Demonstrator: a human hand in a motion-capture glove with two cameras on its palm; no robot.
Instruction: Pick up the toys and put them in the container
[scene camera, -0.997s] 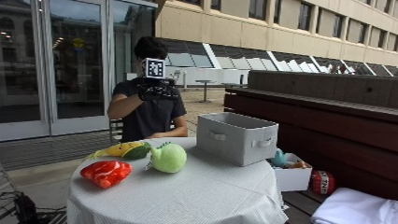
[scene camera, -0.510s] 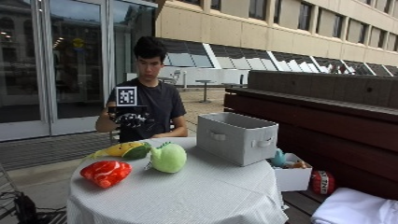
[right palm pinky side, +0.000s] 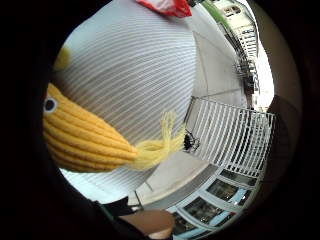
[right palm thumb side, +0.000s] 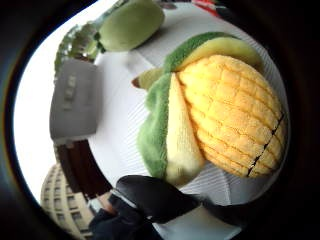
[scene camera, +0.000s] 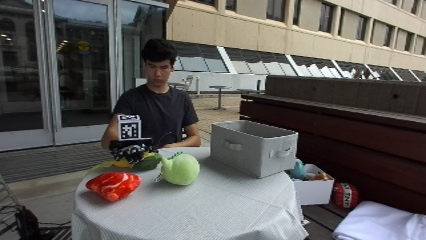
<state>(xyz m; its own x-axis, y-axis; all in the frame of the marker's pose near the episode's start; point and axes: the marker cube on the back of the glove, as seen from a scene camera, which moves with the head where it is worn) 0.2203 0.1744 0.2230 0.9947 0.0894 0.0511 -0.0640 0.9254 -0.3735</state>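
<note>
A person sits behind a round table (scene camera: 200, 210) covered in a white ribbed cloth, outdoors on a terrace. We see three soft toys grouped on the side of the table toward the glass doors: a red toy (scene camera: 113, 185) nearest the table's front edge, a pale green round toy (scene camera: 180, 169) beside it, and behind them a yellow corn toy (scene camera: 136, 162) with green leaves. A grey fabric container (scene camera: 253, 147), open at the top with a handle on its end, stands on the other side of the table, well apart from the toys.

The gloved right hand (scene camera: 132, 149) is down over the corn toy. In the thumb-side palm view the corn toy (right palm thumb side: 220, 115) fills much of the picture, with one gloved finger (right palm thumb side: 155, 197) lying alongside its leafy end. The little-finger-side palm view shows its ribbed yellow body and string tassel (right palm pinky side: 150, 147) lying on the cloth. We cannot tell whether the fingers have closed round the toy or only hover at it.

We judge this to be the first pick: reaching for the corn toy, with nothing visibly in the container yet. The next move calls for closing the fingers round the soft body, lifting it off the cloth, and carrying it across past the green toy to drop it over the container's rim.
</note>
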